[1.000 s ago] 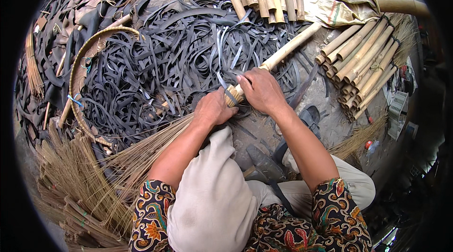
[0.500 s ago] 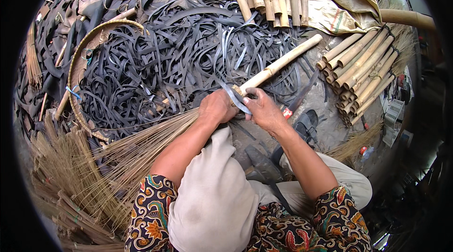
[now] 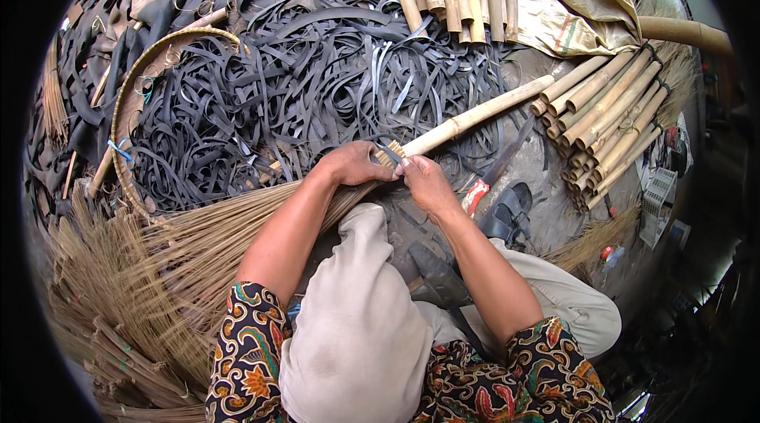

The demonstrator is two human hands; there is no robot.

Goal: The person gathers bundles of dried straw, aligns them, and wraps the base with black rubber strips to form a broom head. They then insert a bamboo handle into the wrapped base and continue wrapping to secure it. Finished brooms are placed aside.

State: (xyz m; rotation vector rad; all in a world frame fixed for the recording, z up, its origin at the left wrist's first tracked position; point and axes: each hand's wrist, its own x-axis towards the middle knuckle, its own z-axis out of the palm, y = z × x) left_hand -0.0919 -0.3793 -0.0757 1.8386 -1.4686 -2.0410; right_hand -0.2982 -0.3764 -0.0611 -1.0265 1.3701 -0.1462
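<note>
Beside crowding black strips point(image 3: 261, 98), both hands point(image 3: 396, 174) clamp the broom point(image 3: 443, 128).

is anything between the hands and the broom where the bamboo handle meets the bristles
Nothing visible. The left hand grips the bristle bundle at the joint, and the right hand touches it right by the bamboo handle. The black strips lie behind.

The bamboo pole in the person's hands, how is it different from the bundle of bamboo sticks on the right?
The bamboo pole lies alone, long and pale; the bundle of bamboo sticks is many shorter, browner pieces packed side by side. The pole meets the broom straw where the left hand and right hand grip; the bundle lies untouched. Both are round bamboo.
</note>
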